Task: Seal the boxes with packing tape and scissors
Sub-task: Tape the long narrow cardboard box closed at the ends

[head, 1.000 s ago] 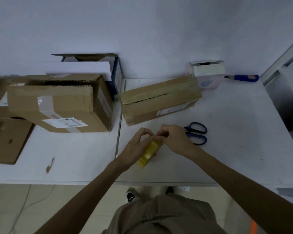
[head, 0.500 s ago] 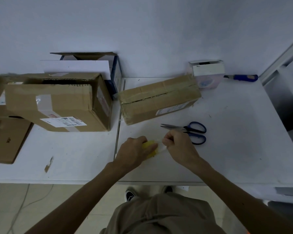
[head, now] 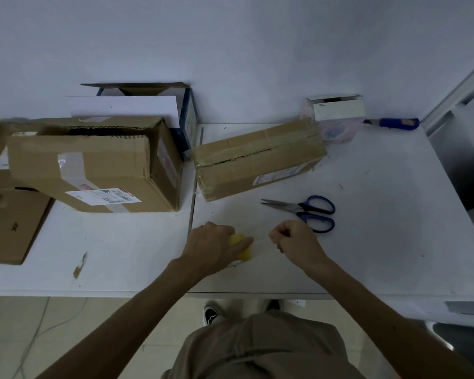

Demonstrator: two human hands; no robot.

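Tape roll [head: 242,247], yellow, sits near the front edge of the desk [head: 381,228]; cannot tell if it touches the desk. Left hand [head: 211,248] grips it, fingers curled round the roll. Right hand [head: 294,242] is at 3 o'clock of the roll, close by, its fingers curled tight and pinching the free tape end. A short strip [head: 260,242] is taut between the hands. Scissors [head: 298,208] with blue handles lie flat at 1 o'clock of the right hand, blades together, tips toward 9 o'clock. Long box [head: 257,165] is at 12 o'clock of the hands, flaps down, with a dark gap along the seam. Big box [head: 93,165] is at 10 o'clock, top partly open.
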